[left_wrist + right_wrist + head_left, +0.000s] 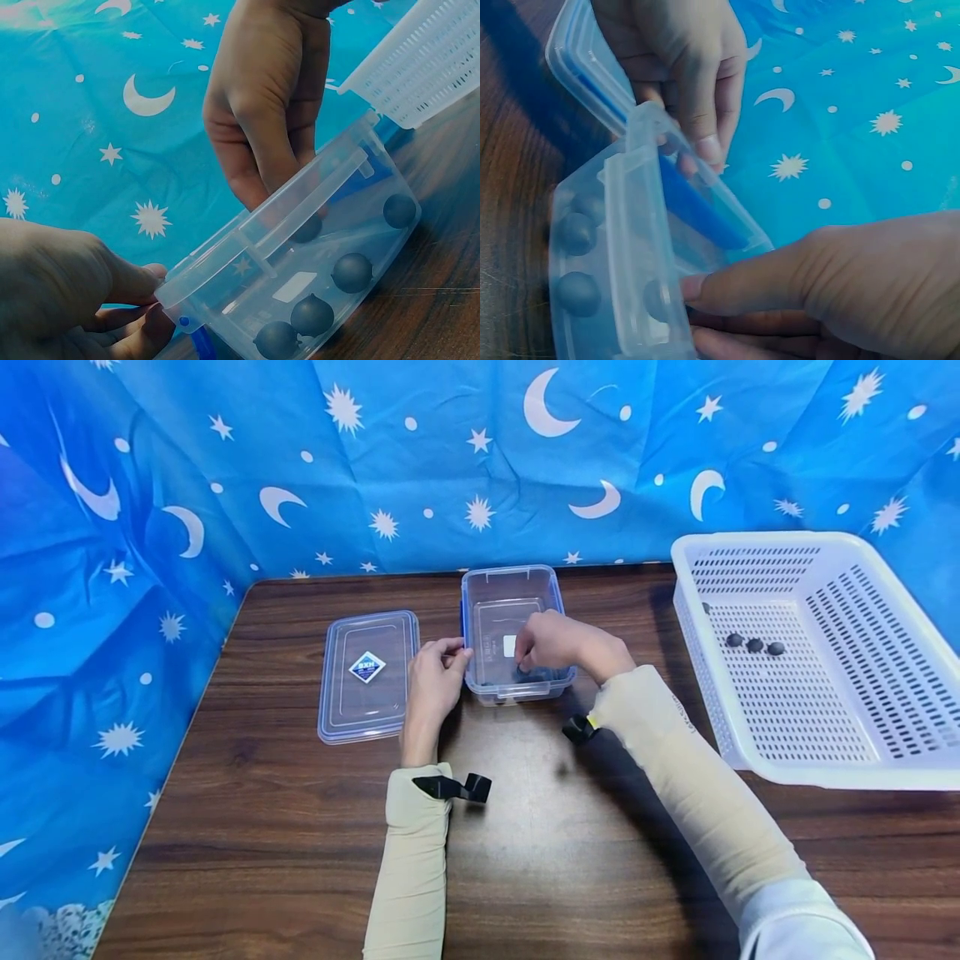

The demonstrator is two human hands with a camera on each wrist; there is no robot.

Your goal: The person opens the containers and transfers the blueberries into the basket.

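Note:
A clear plastic container [504, 610] with blue side clips stands uncovered on the table. My left hand [437, 679] pinches its left wall at the rim between thumb and fingers. Inside the container is my right hand [558, 642], fingertips down, holding a small dark ball [306, 229] near the front wall. More dark balls [352, 272], each round and some with a small nub, lie along the container's front bottom edge. The ball in my right hand is partly hidden by the fingers and seen through the cloudy wall.
Left of the container lies its clear lid [330, 693], flat, with a blue-and-white label. A large white perforated basket [705, 693] at the right holds several dark balls [755, 645]. Behind the wooden table [300, 827] hangs a blue cloth [450, 452] with moons and stars.

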